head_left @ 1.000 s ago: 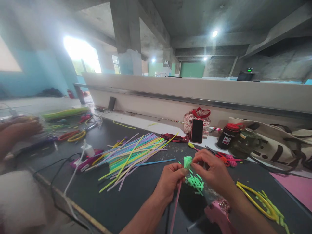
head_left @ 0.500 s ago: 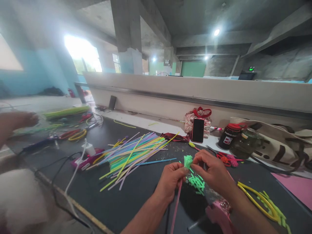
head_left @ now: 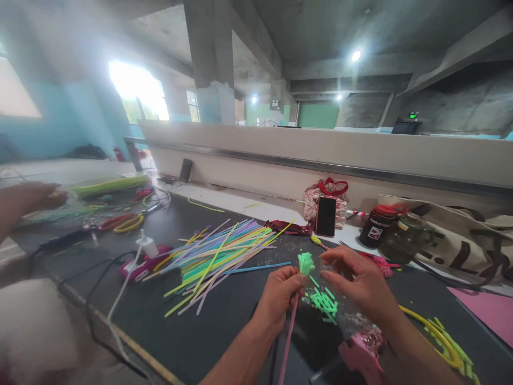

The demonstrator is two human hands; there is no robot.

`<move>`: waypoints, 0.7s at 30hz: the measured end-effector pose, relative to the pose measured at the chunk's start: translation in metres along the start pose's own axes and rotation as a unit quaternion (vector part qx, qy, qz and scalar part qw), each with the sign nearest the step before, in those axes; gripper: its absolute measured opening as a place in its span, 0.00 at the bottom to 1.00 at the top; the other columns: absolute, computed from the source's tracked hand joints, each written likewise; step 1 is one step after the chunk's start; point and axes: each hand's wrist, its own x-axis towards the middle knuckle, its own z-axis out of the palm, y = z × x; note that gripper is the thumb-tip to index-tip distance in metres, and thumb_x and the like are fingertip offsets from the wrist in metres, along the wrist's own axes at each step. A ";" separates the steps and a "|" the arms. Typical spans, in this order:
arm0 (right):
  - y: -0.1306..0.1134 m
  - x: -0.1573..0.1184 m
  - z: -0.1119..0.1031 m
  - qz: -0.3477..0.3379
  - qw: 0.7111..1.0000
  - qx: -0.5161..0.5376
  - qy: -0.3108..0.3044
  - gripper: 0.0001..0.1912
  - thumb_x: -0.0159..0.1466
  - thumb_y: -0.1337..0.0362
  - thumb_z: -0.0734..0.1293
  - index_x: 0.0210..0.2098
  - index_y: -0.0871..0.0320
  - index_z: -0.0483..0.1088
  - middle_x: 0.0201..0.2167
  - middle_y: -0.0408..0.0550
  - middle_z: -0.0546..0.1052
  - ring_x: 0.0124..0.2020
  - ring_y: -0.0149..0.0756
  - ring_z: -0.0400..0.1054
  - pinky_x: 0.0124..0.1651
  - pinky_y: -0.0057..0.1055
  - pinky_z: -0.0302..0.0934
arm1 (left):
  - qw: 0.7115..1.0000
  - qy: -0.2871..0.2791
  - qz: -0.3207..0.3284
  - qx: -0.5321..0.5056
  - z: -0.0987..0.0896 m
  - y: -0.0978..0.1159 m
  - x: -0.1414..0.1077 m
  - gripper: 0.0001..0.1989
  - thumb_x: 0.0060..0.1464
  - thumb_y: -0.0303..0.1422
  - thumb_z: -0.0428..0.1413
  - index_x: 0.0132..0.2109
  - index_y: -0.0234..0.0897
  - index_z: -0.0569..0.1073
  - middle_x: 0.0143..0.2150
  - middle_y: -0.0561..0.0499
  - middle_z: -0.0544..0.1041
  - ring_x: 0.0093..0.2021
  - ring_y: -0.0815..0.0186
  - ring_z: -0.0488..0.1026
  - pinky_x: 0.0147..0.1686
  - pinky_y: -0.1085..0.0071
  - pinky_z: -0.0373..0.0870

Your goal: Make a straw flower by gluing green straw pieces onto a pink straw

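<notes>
My left hand (head_left: 280, 291) is closed around a pink stem (head_left: 289, 337) topped by a light-green flower-like tuft (head_left: 306, 262) of short pieces. The tuft rises above my thumb and fingertips. Just to its right, my right hand (head_left: 356, 278) hovers with thumb and fingers apart, holding nothing that I can see. Beneath the hands lies a small heap of cut green pieces (head_left: 324, 303) on the dark table mat (head_left: 228, 337). A pink tool (head_left: 363, 353), partly covered by my right forearm, lies close to me; its kind is unclear.
Long multicoloured stems (head_left: 224, 256) lie piled left of my hands. A power strip (head_left: 140, 262) with cables is further left, near another person's hand (head_left: 44, 198). Behind stand a phone (head_left: 326, 216), a dark bottle (head_left: 377, 227) and a jar (head_left: 406, 235). Yellow-handled scissors (head_left: 441, 331) lie right.
My right hand has drawn back from the green tuft, and its fingers have spread. The left hand keeps the stem, with the tuft shifted slightly left.
</notes>
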 end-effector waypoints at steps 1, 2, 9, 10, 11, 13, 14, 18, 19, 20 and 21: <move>0.001 0.000 -0.002 0.031 0.999 0.034 -0.009 0.11 0.52 0.62 0.65 0.35 0.56 0.66 0.31 0.44 0.70 0.26 0.31 0.62 0.27 0.27 0.56 | 1.000 -0.004 0.001 -0.007 -0.001 0.000 0.000 0.10 0.37 0.35 0.58 0.24 0.33 0.67 0.15 0.58 0.63 0.14 0.79 0.53 0.16 0.79 0.44; 0.002 0.000 -0.002 0.064 0.995 0.071 -0.028 0.13 0.52 0.62 0.66 0.38 0.56 0.65 0.32 0.45 0.70 0.28 0.32 0.63 0.28 0.28 0.57 | 1.000 -0.010 0.003 -0.014 -0.001 0.001 -0.001 0.09 0.38 0.35 0.58 0.25 0.33 0.68 0.15 0.58 0.63 0.14 0.79 0.54 0.16 0.79 0.45; 0.011 -0.001 0.017 0.103 0.944 0.270 -0.159 0.15 0.49 0.61 0.68 0.36 0.59 0.66 0.31 0.45 0.71 0.33 0.35 0.66 0.34 0.30 0.59 | 0.997 -0.057 0.018 -0.053 0.004 0.006 -0.009 0.11 0.33 0.34 0.61 0.21 0.32 0.67 0.13 0.58 0.61 0.15 0.79 0.53 0.17 0.79 0.46; 0.009 -0.001 0.019 0.105 0.944 0.273 -0.154 0.15 0.49 0.61 0.68 0.36 0.59 0.66 0.31 0.44 0.71 0.33 0.35 0.65 0.34 0.30 0.59 | 0.996 -0.063 0.018 -0.054 0.005 0.007 -0.010 0.12 0.33 0.34 0.61 0.20 0.32 0.67 0.13 0.58 0.61 0.15 0.79 0.53 0.17 0.79 0.46; 0.008 -0.002 0.020 0.108 0.943 0.278 -0.149 0.14 0.49 0.62 0.68 0.35 0.59 0.66 0.29 0.44 0.71 0.32 0.34 0.65 0.33 0.29 0.59 | 0.996 -0.069 0.018 -0.052 0.005 0.007 -0.010 0.12 0.32 0.34 0.61 0.20 0.32 0.67 0.13 0.58 0.61 0.15 0.79 0.53 0.17 0.79 0.46; 0.003 -0.003 0.021 0.114 0.938 0.293 -0.144 0.11 0.49 0.64 0.68 0.31 0.59 0.66 0.26 0.41 0.69 0.29 0.31 0.64 0.31 0.27 0.57 | 0.996 -0.079 0.017 -0.044 0.004 0.007 -0.011 0.11 0.32 0.34 0.61 0.20 0.32 0.67 0.13 0.57 0.61 0.15 0.79 0.52 0.17 0.79 0.45; 0.001 -0.004 0.022 0.114 0.935 0.304 -0.143 0.09 0.49 0.64 0.68 0.30 0.59 0.66 0.25 0.40 0.68 0.27 0.30 0.63 0.29 0.26 0.56 | 0.996 -0.081 0.019 -0.042 0.003 0.007 -0.011 0.11 0.32 0.34 0.61 0.20 0.32 0.67 0.13 0.58 0.61 0.15 0.79 0.52 0.17 0.79 0.44; -0.003 -0.004 0.023 0.117 0.918 0.351 -0.143 0.09 0.47 0.65 0.68 0.28 0.59 0.66 0.22 0.38 0.67 0.25 0.28 0.61 0.28 0.25 0.54 | 0.995 -0.091 0.026 -0.025 0.000 0.006 -0.011 0.12 0.30 0.35 0.61 0.21 0.32 0.68 0.14 0.58 0.60 0.15 0.79 0.51 0.17 0.78 0.44; -0.003 -0.004 0.024 0.121 0.910 0.369 -0.145 0.09 0.46 0.65 0.69 0.27 0.59 0.66 0.22 0.38 0.67 0.24 0.28 0.61 0.28 0.24 0.54 | 0.995 -0.096 0.028 -0.016 -0.002 0.006 -0.011 0.12 0.31 0.36 0.61 0.22 0.32 0.69 0.14 0.58 0.60 0.16 0.79 0.51 0.18 0.78 0.44; -0.004 -0.004 0.025 0.126 0.901 0.388 -0.145 0.10 0.45 0.65 0.69 0.27 0.59 0.65 0.21 0.37 0.66 0.23 0.26 0.60 0.26 0.24 0.53 | 0.995 -0.099 0.031 -0.006 -0.003 0.006 -0.011 0.12 0.32 0.36 0.61 0.22 0.32 0.69 0.14 0.58 0.61 0.16 0.78 0.51 0.18 0.78 0.45; -0.004 -0.004 0.025 0.132 0.893 0.404 -0.146 0.11 0.44 0.64 0.70 0.26 0.59 0.65 0.20 0.36 0.66 0.21 0.25 0.58 0.24 0.23 0.52 | 0.994 -0.101 0.035 0.003 -0.004 0.006 -0.011 0.11 0.32 0.36 0.60 0.22 0.32 0.69 0.14 0.58 0.61 0.16 0.78 0.51 0.18 0.78 0.45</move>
